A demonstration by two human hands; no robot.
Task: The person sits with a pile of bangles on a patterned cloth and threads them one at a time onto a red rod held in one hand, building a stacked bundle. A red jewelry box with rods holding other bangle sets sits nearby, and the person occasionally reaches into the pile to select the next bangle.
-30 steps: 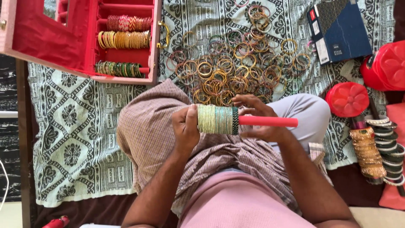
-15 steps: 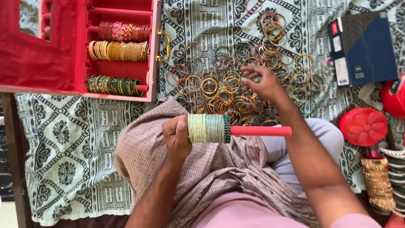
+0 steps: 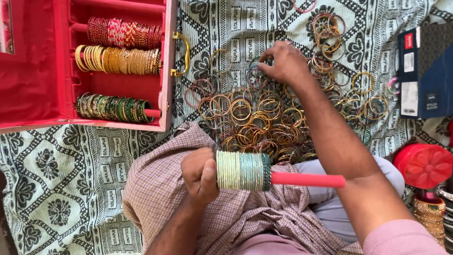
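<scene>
The left hand (image 3: 200,175) is clenched round the left end of a smooth red rod (image 3: 307,180), which lies level across the lap with its long axis running left to right. A tight stack of pale green and teal bangles (image 3: 243,171) sits on the rod, pressed up against the left fist; the right half of the rod is bare and its free end points right.

The right hand (image 3: 284,62) is stretched to the far side of the loose heap of thin gold, pink and green metal bangles (image 3: 264,118) spread on the patterned black-and-white woven cloth (image 3: 61,189). Its fingertips (image 3: 262,69) are pinched together at the heap's far left part, on or just over a bangle; whether one is truly gripped cannot be told. So the heap lies beyond the rod, and the right hand is much the nearer to it, the forearm crossing over the rod's bare end.

At far left stands an open red velvet-lined jewellery case (image 3: 37,89) with three filled rows of bangles; a round red plastic lid (image 3: 423,165) lies near right
</scene>
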